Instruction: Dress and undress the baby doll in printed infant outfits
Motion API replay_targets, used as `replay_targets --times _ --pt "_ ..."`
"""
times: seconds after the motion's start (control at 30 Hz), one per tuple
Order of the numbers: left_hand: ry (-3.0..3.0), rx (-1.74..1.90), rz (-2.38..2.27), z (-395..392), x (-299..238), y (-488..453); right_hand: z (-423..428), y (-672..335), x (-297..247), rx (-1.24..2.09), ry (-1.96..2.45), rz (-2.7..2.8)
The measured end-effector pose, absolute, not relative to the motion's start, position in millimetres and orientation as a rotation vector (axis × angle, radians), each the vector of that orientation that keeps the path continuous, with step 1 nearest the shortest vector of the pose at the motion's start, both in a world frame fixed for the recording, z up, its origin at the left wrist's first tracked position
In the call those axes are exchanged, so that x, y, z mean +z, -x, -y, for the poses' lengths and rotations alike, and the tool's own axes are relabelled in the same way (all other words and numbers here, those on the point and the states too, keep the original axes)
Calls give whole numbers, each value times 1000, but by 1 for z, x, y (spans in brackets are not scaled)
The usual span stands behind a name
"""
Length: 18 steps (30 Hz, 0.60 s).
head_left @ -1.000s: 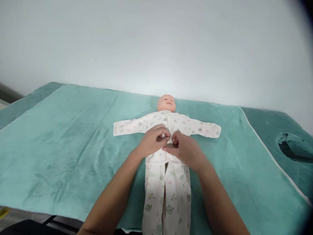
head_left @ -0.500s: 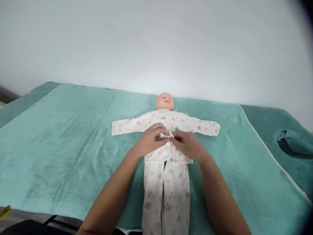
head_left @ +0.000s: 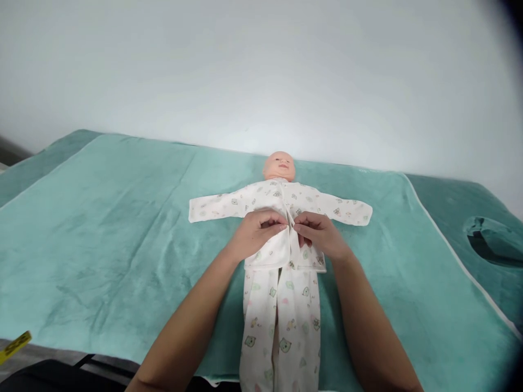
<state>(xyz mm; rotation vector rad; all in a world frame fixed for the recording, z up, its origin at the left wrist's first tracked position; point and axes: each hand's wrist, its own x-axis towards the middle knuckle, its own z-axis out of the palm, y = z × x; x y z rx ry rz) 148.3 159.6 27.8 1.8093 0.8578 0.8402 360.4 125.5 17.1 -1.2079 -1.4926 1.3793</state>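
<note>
A baby doll (head_left: 279, 165) lies on its back on a teal towel (head_left: 122, 228), arms spread. It wears a white printed top (head_left: 229, 204) and matching trousers (head_left: 281, 321). My left hand (head_left: 255, 234) and my right hand (head_left: 318, 234) meet at the middle of the doll's chest. Both have their fingers curled in a pinch on the front edges of the top, where the two flaps meet. What lies under the fingertips is hidden.
The towel covers a padded teal table with a face hole (head_left: 488, 245) at the right end. A pale wall (head_left: 261, 71) stands behind. A yellow tag (head_left: 14, 345) shows at the lower left, below the table's front edge.
Both hands have shifted slightly up the doll's chest, and the right hand has drawn in closer to the left at the top's front seam. The top's lower hem now lies flatter.
</note>
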Motion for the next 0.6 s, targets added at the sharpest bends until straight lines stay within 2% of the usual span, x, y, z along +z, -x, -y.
replay_targets --times 0.6 --pt "-1716 832 -933 -159 24 -149 -125 -362 23 1328 1127 1627"
